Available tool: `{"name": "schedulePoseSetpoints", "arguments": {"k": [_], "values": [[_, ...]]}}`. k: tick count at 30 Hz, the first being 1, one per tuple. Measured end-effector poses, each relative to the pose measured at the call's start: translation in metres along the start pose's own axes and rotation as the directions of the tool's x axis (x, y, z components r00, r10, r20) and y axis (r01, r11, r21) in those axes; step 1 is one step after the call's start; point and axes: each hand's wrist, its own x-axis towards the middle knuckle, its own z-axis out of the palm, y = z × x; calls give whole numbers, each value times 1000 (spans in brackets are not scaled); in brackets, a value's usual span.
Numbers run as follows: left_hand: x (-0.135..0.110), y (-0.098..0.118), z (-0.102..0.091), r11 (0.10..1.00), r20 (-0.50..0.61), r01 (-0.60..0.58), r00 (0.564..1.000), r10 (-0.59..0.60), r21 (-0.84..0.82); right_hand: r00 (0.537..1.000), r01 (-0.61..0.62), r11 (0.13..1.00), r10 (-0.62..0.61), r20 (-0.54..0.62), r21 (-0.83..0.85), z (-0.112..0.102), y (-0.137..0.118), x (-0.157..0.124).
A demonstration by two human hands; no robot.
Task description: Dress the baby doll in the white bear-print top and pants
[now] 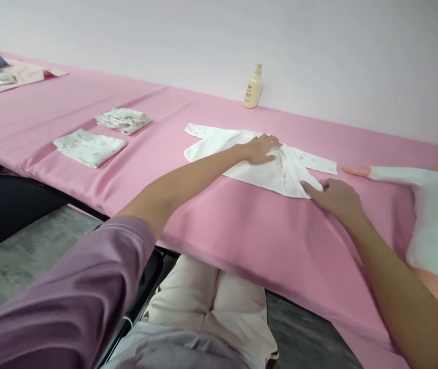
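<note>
A white baby shirt point(219, 143) with small prints on its sleeves lies spread on the pink cloth. Across its upper middle rests my left hand point(262, 148), palm down with the fingers stretched out. My right hand point(336, 195) pinches the shirt's lower right edge between thumb and fingers, where the fabric is gathered into folds. Both sleeves stick out to the sides, one towards the far left and one to the right.
Two folded printed garments, one nearer point(90, 147) and one farther point(124, 120), lie to the left. A cream pump bottle point(254, 87) stands against the wall. On the right is a white and orange cloth item point(436, 220). The pink-covered table point(219, 220) has its front edge above my lap.
</note>
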Motion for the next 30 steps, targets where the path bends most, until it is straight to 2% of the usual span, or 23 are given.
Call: {"name": "schedulePoseSetpoints", "arguments": {"k": [3, 7, 11, 14, 17, 21, 24, 30], "values": [[26, -7, 2, 1000, 23, -23, 999, 23, 14, 987, -159, 985, 157, 34, 68, 1, 0, -2], [47, -22, -2, 1000, 28, -30, 999, 30, 3, 986, -134, 950, 157, -62, 283, -4, -8, -10], [60, -37, -2, 996, -7, -83, 997, 82, -37, 981, -76, 934, 134, -144, 350, -7, -20, -20], [63, -46, 0, 987, -19, -125, 992, 123, -101, 977, -10, 930, 87, -194, 369, -7, -28, -27], [63, -51, 5, 975, -41, -102, 995, 96, -199, 973, 38, 924, 53, -226, 381, -5, -31, -30], [59, -53, 13, 943, -101, -51, 995, 18, -329, 976, -15, 920, 98, -192, 391, -2, -29, -29], [57, -53, 16, 926, -148, -106, 987, 55, -362, 973, -22, 920, 110, -204, 391, -2, -28, -29], [56, -58, 15, 885, -217, -202, 969, 118, -420, 961, 73, 907, 47, -271, 415, -3, -32, -31]]}}
